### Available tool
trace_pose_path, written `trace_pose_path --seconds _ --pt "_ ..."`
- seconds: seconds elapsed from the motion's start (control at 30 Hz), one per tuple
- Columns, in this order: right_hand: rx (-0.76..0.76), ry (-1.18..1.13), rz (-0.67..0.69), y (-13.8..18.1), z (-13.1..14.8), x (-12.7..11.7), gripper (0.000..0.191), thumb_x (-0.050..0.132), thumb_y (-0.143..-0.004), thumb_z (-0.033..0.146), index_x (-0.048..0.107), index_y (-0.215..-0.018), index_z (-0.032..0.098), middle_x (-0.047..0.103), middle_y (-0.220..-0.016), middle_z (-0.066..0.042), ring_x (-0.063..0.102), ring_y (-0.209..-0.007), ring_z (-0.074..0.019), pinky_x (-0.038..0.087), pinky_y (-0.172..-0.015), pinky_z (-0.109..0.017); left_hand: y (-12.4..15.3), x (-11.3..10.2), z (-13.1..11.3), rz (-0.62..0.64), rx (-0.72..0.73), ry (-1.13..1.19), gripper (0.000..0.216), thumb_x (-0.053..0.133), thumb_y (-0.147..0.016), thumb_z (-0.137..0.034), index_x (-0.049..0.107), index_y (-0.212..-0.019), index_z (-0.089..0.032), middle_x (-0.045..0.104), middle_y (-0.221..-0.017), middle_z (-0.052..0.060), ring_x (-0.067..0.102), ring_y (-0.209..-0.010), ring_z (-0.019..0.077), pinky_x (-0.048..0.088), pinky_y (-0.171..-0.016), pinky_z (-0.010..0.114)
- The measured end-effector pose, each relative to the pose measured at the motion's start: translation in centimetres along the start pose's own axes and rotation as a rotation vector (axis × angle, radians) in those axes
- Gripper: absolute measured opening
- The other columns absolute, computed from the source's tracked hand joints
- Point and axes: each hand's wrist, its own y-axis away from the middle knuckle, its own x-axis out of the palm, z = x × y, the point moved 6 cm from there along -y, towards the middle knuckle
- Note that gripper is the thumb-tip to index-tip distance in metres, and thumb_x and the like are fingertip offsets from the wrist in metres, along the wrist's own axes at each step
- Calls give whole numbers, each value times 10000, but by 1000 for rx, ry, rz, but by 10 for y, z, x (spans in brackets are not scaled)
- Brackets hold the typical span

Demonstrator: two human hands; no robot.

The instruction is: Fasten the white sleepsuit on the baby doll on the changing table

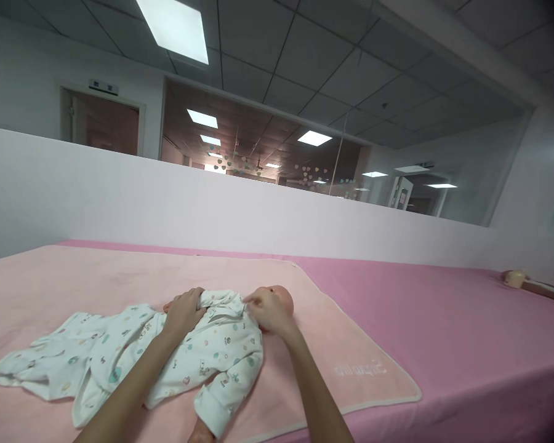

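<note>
A baby doll lies on its back, its head to the right, dressed in a white shirt printed with small coloured figures. White trousers in the same print spread out flat to the left. My left hand is closed over the shirt's far sleeve, near the doll's far hand. At the neck, my right hand pinches the shirt's collar edge and covers part of the doll's head. The near sleeve points toward me, with the doll's near hand showing at its cuff.
Under the doll is a peach blanket with pale edging, laid over a pink sheet. A low white wall with a glass window above runs along the back. A beige object lies at the far right edge.
</note>
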Motion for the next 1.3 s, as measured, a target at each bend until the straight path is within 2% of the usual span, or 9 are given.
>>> trace_pose_path --seconds 0.1,0.13,0.23,0.37,0.5,0.63,0.9,1.17,1.3 --pt "197 -227 -322 -23 -40 -35 202 471 -698 300 647 -694 201 641 -730 -11 539 -744 -162 372 -678 -253 1 0 0 9 2 -2 297 430 -724 -244 471 -1011 -177 566 -1019 67 504 -945 215 333 -823 333" --pt "241 -253 -352 -28 -55 -39 217 469 -692 324 627 -634 187 630 -683 -15 531 -736 -165 368 -679 -256 1 0 0 10 0 -4 299 429 -727 -243 471 -1015 -175 564 -1023 68 502 -951 214 332 -827 333" --pt "310 -341 -313 -36 -94 -35 249 491 -667 367 580 -537 173 597 -575 -10 522 -654 -158 376 -644 -259 2 -1 0 11 -2 -9 305 420 -736 -246 470 -1026 -166 558 -1033 70 499 -956 214 331 -835 334" --pt "315 -505 -250 -25 -122 -30 281 524 -655 421 597 -608 154 622 -652 -25 545 -660 -159 409 -647 -266 2 0 -1 20 12 5 310 416 -740 -256 468 -1032 -165 562 -1018 68 503 -939 220 335 -825 340" --pt "248 -628 -221 -11 -122 -33 254 590 -617 407 606 -640 154 639 -793 -45 567 -799 -174 425 -746 -272 2 -1 0 0 6 28 308 426 -734 -250 468 -1030 -177 561 -1034 59 507 -947 216 338 -821 327" --pt "203 -711 -181 -2 -118 -32 322 573 -647 394 647 -871 175 605 -1044 -61 531 -982 -199 400 -860 -304 3 -3 -1 3 -4 43 315 437 -724 -227 469 -1034 -177 564 -1035 56 511 -948 213 341 -817 315" --pt "195 -777 -178 -2 -129 -27 283 564 -649 376 676 -787 156 650 -943 -74 551 -961 -231 384 -902 -335 3 -3 -1 -15 -2 69 318 437 -723 -232 475 -1036 -188 561 -1037 47 509 -947 202 340 -830 305" --pt "256 -840 -178 3 -134 -25 394 573 -668 352 606 -1035 213 552 -1165 -42 490 -1074 -211 358 -937 -328 4 -2 1 2 -5 81 335 421 -722 -230 468 -1051 -184 554 -1049 52 501 -955 203 340 -836 305" --pt "226 -800 -120 4 -131 -24 338 539 -690 374 643 -951 185 591 -1098 -55 504 -1051 -221 359 -930 -329 4 -2 1 14 -18 88 335 414 -729 -231 467 -1057 -187 555 -1054 54 502 -944 206 341 -831 307"
